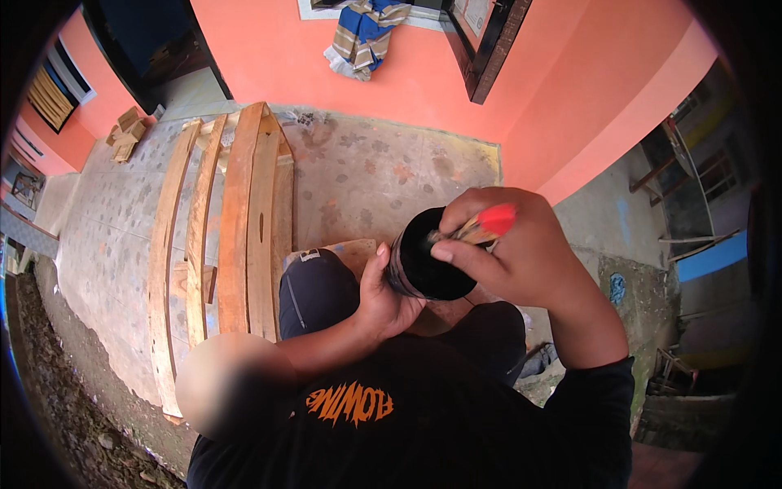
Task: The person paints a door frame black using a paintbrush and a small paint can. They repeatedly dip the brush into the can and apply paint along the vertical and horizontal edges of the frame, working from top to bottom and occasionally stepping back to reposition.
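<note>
Right hand (517,253): thumb and fingers pinched together on a red-ended brush (494,218). Its long axis slants; the red end lies right of the fingertips, the opposite end points left over the mouth of a dark can (399,275). Left hand (381,301): fingers spread, cupping the can.
</note>
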`<state>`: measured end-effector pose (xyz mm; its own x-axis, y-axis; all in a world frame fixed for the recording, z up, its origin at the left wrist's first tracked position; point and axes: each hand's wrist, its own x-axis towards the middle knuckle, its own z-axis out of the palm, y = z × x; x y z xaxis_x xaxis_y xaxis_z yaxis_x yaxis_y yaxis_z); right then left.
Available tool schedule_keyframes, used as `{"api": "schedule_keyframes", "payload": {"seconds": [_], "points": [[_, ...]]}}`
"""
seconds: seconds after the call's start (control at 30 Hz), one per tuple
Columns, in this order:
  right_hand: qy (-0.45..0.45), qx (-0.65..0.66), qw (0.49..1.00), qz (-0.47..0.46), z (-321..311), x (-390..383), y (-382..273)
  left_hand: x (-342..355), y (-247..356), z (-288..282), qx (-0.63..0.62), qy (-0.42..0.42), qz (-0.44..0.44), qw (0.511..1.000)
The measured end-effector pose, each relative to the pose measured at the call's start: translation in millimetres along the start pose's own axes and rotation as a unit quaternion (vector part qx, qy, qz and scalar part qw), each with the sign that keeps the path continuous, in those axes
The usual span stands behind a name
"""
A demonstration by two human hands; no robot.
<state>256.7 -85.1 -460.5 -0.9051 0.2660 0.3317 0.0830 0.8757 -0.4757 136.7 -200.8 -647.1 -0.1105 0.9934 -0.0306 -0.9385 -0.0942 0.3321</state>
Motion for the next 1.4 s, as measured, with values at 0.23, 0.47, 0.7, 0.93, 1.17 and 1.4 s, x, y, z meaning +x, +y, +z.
{"api": "schedule_keyframes", "payload": {"seconds": [0.23, 0.47, 0.7, 0.93, 1.17, 1.4], "points": [[0.123, 0.222, 0.963, 0.093, -10.9, -2.8, 11.0, 0.6, 3.5, 8.3, 0.005, -0.003, -0.018, 1.0], [0.199, 0.34, 0.905, 0.162, -19.4, -4.0, 38.8, 3.9, 6.5, 12.5, -0.02, 0.039, -0.022, 0.999], [0.179, 0.304, 0.929, 0.108, -13.7, -8.1, 29.7, 6.2, 5.8, 7.8, -0.016, 0.001, -0.016, 1.0], [0.035, -0.005, 0.999, 0.0, -4.0, -2.5, -3.5, 2.3, 2.9, 14.6, 0.01, 0.01, 0.011, 1.0], [0.064, 0.038, 0.996, 0.046, -2.9, -1.0, -1.8, 2.0, 3.4, 10.2, 0.012, -0.016, 0.003, 1.0], [0.116, 0.206, 0.966, 0.103, -5.4, -3.7, 11.7, 2.6, 2.7, 8.4, 0.019, -0.004, 0.002, 1.0]]}}
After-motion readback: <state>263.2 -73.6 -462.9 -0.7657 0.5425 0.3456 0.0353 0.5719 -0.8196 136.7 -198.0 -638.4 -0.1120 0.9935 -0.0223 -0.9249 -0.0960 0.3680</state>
